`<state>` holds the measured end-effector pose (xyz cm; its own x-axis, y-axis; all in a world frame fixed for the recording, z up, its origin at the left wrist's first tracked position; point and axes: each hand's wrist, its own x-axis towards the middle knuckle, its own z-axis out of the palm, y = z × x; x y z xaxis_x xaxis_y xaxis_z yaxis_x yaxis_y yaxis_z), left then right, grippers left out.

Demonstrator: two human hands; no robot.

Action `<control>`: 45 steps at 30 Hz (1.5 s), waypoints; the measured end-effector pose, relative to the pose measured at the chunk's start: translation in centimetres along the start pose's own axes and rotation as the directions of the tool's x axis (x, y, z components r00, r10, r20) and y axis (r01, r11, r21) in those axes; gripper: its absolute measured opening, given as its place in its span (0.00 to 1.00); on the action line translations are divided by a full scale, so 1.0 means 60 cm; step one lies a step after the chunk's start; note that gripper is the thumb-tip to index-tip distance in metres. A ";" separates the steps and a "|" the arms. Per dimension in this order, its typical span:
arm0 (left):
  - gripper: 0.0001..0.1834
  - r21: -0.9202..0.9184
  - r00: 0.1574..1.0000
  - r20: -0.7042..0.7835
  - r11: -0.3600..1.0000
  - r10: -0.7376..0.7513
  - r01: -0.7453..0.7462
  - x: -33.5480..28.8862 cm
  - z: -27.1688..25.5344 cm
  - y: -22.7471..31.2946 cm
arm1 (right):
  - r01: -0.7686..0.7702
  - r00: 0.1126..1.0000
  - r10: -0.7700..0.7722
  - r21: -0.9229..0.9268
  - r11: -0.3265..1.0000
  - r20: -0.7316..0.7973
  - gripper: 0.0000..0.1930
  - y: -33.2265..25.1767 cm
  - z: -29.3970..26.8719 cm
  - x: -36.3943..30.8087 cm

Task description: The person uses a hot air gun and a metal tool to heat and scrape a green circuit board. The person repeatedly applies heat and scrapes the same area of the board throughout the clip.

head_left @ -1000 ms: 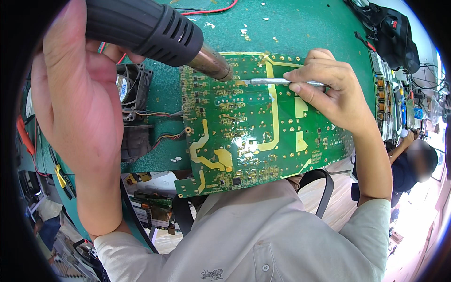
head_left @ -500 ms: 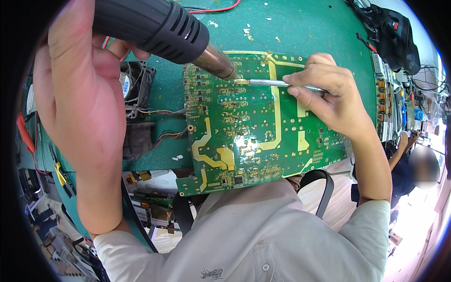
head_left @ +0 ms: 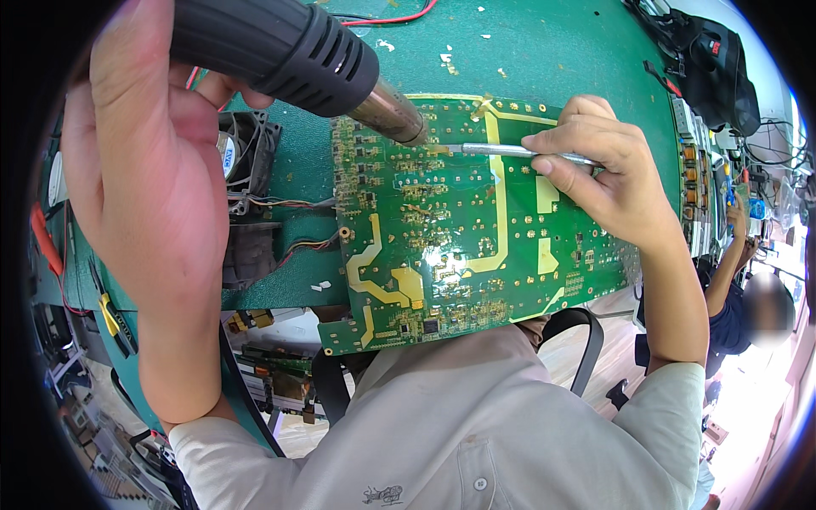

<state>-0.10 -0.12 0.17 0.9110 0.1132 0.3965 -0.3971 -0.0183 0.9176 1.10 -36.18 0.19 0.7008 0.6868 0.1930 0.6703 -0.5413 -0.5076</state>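
Since half a second earlier, the right hand [head_left: 605, 166] has drawn a thin metal tool [head_left: 501, 150] slightly to the right, so its tip now sits a little farther from the nozzle [head_left: 391, 113] of the heat gun [head_left: 289, 59]; a co-worker's arm [head_left: 729, 268] at far right has also risen. The gun itself looks unmoved. I judge this a small repositioning, with work on that patch unfinished.

The green counter [head_left: 544, 59] is the largest thing here. The circuit board [head_left: 472, 221] lies at its near edge, overhanging toward the person, back of the nozzle and tool. The left hand [head_left: 161, 187] has its fingers grasping the black heat gun, though much of that grip is hidden; the nozzle points down at the board's upper middle. The right fingers [head_left: 541, 142] pinch the tool near its middle, its tip just beside the nozzle; whether it touches the board I cannot tell.

As for markings, the black bag [head_left: 705, 68] at upper right carries a small red tag [head_left: 715, 47], the cooling fan [head_left: 259, 161] beside the board has a white-and-blue label [head_left: 228, 155], and the grey shirt [head_left: 501, 408] bears a dark stitched motif [head_left: 384, 495].
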 end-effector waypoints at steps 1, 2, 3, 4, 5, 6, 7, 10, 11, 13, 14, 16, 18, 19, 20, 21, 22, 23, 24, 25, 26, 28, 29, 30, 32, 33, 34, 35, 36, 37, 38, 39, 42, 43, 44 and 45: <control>0.27 -0.024 1.000 0.011 1.000 0.000 0.001 0.000 0.000 0.000 | -0.001 1.000 0.001 0.001 1.000 0.002 0.05 0.000 0.001 0.001; 0.27 -0.048 1.000 0.023 0.999 0.000 0.002 -0.001 0.000 -0.001 | -0.002 1.000 0.002 0.002 1.000 0.005 0.05 0.001 0.001 0.002; 0.27 -0.072 0.999 0.033 0.997 0.000 0.003 -0.001 0.000 -0.001 | -0.007 1.000 0.007 0.004 1.000 0.012 0.05 0.001 0.002 0.002; 0.27 -0.054 0.999 0.041 0.999 0.009 -0.007 -0.001 -0.001 -0.001 | 0.007 1.000 -0.007 0.005 1.000 0.012 0.05 0.001 0.002 0.003; 0.27 -0.037 0.999 0.050 0.999 0.017 -0.016 -0.002 -0.002 -0.001 | 0.015 1.000 -0.016 0.006 1.000 0.016 0.04 0.002 0.002 0.003; 0.27 -0.021 0.998 0.059 0.999 0.026 -0.025 -0.001 -0.003 -0.001 | 0.025 1.000 -0.025 0.012 1.000 0.014 0.04 0.002 0.002 0.004; 0.27 -0.017 0.998 0.061 1.000 0.027 -0.026 -0.001 -0.003 -0.002 | 0.026 0.999 -0.026 0.010 1.000 0.022 0.04 0.003 0.002 0.004; 0.27 -0.011 0.998 0.059 0.999 0.033 -0.032 0.001 -0.004 -0.002 | 0.031 0.999 -0.032 0.016 0.999 0.028 0.04 0.004 0.002 0.004; 0.27 -0.014 0.998 0.053 0.999 0.034 -0.034 0.001 -0.003 -0.002 | 0.030 0.999 -0.031 0.015 0.999 0.031 0.04 0.004 0.002 0.003; 0.26 0.001 0.997 0.070 0.999 0.038 -0.039 0.002 -0.003 0.000 | 0.033 0.999 -0.033 0.015 0.999 0.035 0.04 0.005 0.003 0.003; 0.26 0.019 0.995 0.093 0.999 0.041 -0.043 0.002 -0.003 0.001 | 0.035 0.999 -0.036 0.017 0.999 0.034 0.04 0.005 0.004 0.003; 0.26 0.026 0.995 0.089 0.999 0.042 -0.044 0.001 -0.002 0.001 | 0.037 0.999 -0.038 0.027 0.999 0.028 0.04 0.005 0.006 0.004; 0.26 0.005 0.999 0.035 0.999 0.040 -0.040 -0.002 -0.001 -0.001 | 0.031 0.999 -0.032 0.038 0.999 0.025 0.04 0.004 0.008 0.004; 0.26 0.009 0.998 0.053 0.999 0.034 -0.035 -0.002 -0.003 -0.001 | 0.031 0.999 -0.032 0.036 0.999 0.021 0.04 0.004 0.009 0.004; 0.26 0.014 0.997 0.071 0.999 0.028 -0.029 -0.001 -0.006 0.000 | 0.028 0.999 -0.028 0.034 0.999 0.023 0.04 0.003 0.010 0.004; 0.26 0.018 0.996 0.089 1.000 0.022 -0.024 0.000 -0.008 0.001 | 0.020 0.999 -0.021 0.031 0.999 0.028 0.04 0.003 0.011 0.004; 0.26 0.018 0.996 0.085 1.000 0.021 -0.023 0.001 -0.010 0.000 | 0.026 0.999 -0.027 0.035 0.999 0.025 0.04 0.002 0.011 0.004; 0.26 0.018 0.996 0.081 1.000 0.021 -0.022 0.001 -0.011 0.000 | 0.028 0.999 -0.029 0.038 0.999 0.024 0.04 0.002 0.012 0.004; 0.26 0.016 0.997 0.078 1.000 0.020 -0.022 0.001 -0.012 0.000 | 0.029 0.999 -0.030 0.040 0.999 0.023 0.04 0.002 0.012 0.004; 0.26 0.015 0.996 0.081 1.000 0.025 -0.026 0.001 -0.012 -0.001 | 0.032 0.999 -0.033 0.040 0.999 0.021 0.04 0.003 0.012 0.004; 0.26 0.014 0.996 0.084 0.999 0.030 -0.031 0.001 -0.011 -0.002 | 0.036 0.999 -0.036 0.041 0.999 0.018 0.04 0.003 0.012 0.004; 0.26 0.012 0.997 0.071 0.999 0.039 -0.040 0.000 -0.009 -0.002 | 0.038 0.999 -0.038 0.041 0.998 0.018 0.04 0.003 0.013 0.004; 0.26 0.010 0.997 0.056 0.999 0.044 -0.044 -0.001 -0.007 -0.003 | 0.036 0.999 -0.037 0.039 0.999 0.019 0.04 0.004 0.013 0.004; 0.26 0.008 0.998 0.042 0.999 0.049 -0.049 -0.001 -0.006 -0.003 | 0.035 0.999 -0.036 0.037 0.999 0.020 0.04 0.004 0.013 0.005; 0.26 0.014 0.993 0.114 1.000 0.026 -0.028 0.004 -0.008 0.001 | 0.035 0.999 -0.036 0.038 0.999 0.014 0.04 0.003 0.013 0.005; 0.26 0.018 0.989 0.150 1.000 0.015 -0.018 0.006 -0.010 0.003 | 0.035 0.999 -0.035 0.038 0.999 0.012 0.04 0.003 0.014 0.006; 0.26 -0.004 0.993 0.121 1.000 0.018 -0.018 0.005 -0.008 0.002 | 0.032 0.999 -0.033 0.038 0.999 0.011 0.04 0.002 0.014 0.006; 0.26 -0.025 0.996 0.092 1.000 0.021 -0.019 0.003 -0.007 0.001 | 0.030 1.000 -0.030 0.037 0.999 0.010 0.04 0.002 0.014 0.006; 0.27 -0.046 0.998 0.062 0.999 0.023 -0.020 0.002 -0.006 0.000 | 0.027 1.000 -0.027 0.036 0.999 0.009 0.04 0.001 0.014 0.007; 0.27 -0.042 0.999 0.051 0.999 0.017 -0.014 0.001 -0.005 -0.001 | 0.025 1.000 -0.025 0.037 0.999 0.007 0.05 0.000 0.014 0.007; 0.27 -0.037 0.999 0.040 0.999 0.010 -0.008 0.000 -0.004 -0.001 | 0.023 1.000 -0.023 0.037 0.999 0.004 0.05 -0.001 0.014 0.007; 0.27 -0.033 1.000 0.028 0.999 0.003 -0.002 0.000 -0.004 -0.002 | 0.021 1.000 -0.021 0.038 0.999 0.001 0.05 -0.001 0.014 0.007; 0.28 -0.051 0.999 -0.032 0.999 -0.001 0.000 -0.001 -0.001 -0.004 | 0.013 1.000 -0.013 0.038 0.999 0.004 0.05 -0.002 0.014 0.007; 0.28 -0.057 0.999 -0.040 0.998 -0.004 0.001 -0.002 -0.001 -0.004 | 0.017 1.000 -0.017 0.037 0.999 0.003 0.05 -0.001 0.015 0.007; 0.28 -0.063 0.999 -0.048 0.998 -0.006 0.003 -0.002 0.000 -0.003 | 0.023 1.000 -0.023 0.038 0.999 -0.001 0.05 -0.001 0.016 0.008; 0.28 -0.069 0.998 -0.055 0.998 -0.009 0.005 -0.002 0.001 -0.003 | 0.027 1.000 -0.027 0.039 0.999 -0.004 0.05 0.000 0.016 0.008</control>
<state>-0.14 -0.17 -0.01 0.9069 0.1681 0.3864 -0.3995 0.0512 0.9153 1.18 -35.37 -0.52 0.6835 0.6991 0.2099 0.6789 -0.5031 -0.5348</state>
